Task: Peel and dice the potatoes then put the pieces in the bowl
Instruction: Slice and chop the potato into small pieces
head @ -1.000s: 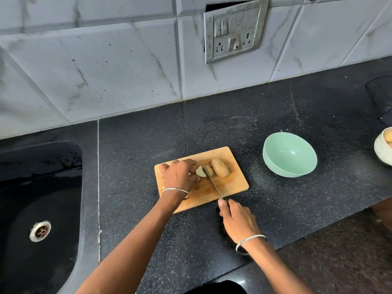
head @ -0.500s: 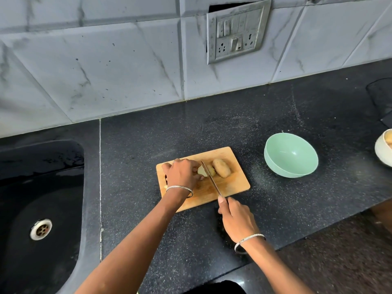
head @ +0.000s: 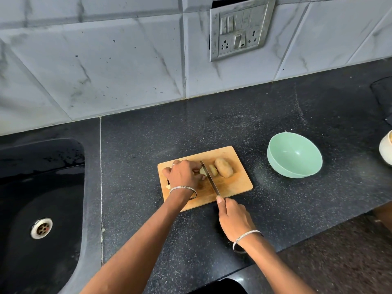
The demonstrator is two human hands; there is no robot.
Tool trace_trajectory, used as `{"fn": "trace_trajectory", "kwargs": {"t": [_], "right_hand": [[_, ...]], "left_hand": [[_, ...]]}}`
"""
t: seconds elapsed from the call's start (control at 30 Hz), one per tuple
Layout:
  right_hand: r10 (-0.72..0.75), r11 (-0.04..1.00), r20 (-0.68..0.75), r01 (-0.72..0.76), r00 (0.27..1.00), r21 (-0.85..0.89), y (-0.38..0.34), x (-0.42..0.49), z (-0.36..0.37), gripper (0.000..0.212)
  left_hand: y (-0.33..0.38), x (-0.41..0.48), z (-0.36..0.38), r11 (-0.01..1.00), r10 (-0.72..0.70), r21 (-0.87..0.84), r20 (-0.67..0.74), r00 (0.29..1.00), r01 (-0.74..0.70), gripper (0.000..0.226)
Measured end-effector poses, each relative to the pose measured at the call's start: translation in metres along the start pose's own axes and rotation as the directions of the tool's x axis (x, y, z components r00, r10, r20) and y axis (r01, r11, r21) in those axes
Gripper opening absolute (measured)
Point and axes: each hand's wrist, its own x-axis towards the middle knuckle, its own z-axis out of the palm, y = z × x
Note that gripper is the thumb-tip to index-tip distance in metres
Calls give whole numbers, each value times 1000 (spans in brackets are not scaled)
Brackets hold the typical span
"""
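While gripping the potato piece (head: pixel 202 171) in the left hand (head: pixel 183 175), pressing the knife (head: pixel 211 180), held in the right hand (head: pixel 234 219), diagonally across the cutting board (head: pixel 235 185) beside those fingers (head: pixel 197 166)

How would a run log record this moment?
left hand: holds potato on cutting board | right hand: grips knife, blade against potato | green bowl: empty
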Motion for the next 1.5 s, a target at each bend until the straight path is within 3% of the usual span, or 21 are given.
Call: {"fn": "trace_trajectory", "kwargs": {"t": [0.23, 0.4, 0.77, 1.0, 1.27, 1.5], "right_hand": [[87, 992, -20, -89, 996, -92, -24, 12, -1, 51], [64, 986, -19, -66, 998, -156, -16, -7, 1, 51], [2, 997, -58, -6, 998, -75, -10, -16, -9, 49], [-5, 997, -20, 4, 1000, -81, -16, -5, -1, 49], [30, 977, -72, -45, 997, -209, -29, -6, 2, 43], [44, 983, -9, -45, 999, -179, -28, -1, 4, 44]], "left_hand": [[-4, 4, 1, 998, -34, -59, 21, 999, 35, 23], [-4, 2, 0, 999, -24, -46, 11, 1000, 25, 23], [-7, 1, -3, 1000, 21, -1, 18, 1000, -21, 32], [-11, 1, -5, 990, 79, 115, -5, 997, -78, 17], [-11, 5, -4, 991, 85, 107, 2, 996, -84, 10], [-9, 3, -8, 991, 86, 103, -1, 996, -86, 5]]}}
